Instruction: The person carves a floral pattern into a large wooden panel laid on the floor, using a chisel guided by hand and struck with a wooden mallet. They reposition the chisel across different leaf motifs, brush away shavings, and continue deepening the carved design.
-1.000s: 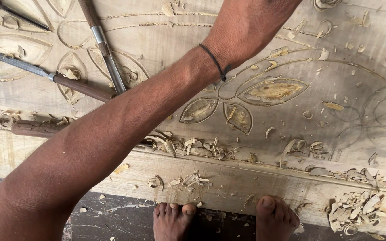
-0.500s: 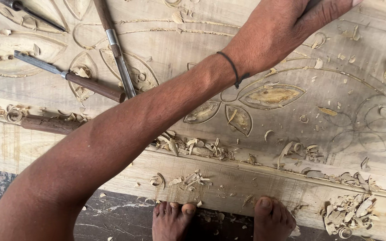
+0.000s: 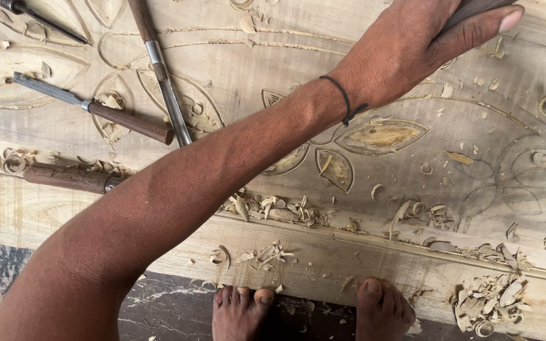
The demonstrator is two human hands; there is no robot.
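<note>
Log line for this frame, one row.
left hand: grips dark tool handle | right hand: not in view | carved wood panel: chisels lying loose

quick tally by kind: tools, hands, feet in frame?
Chisels lying on the carved wooden panel: 4
Tool handle in the left hand: 1
Hands: 1
Bare feet: 2
Total: 8

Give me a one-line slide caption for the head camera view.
Left hand grips a dark tool handle over a carved wooden panel strewn with chisels and shavings.
</note>
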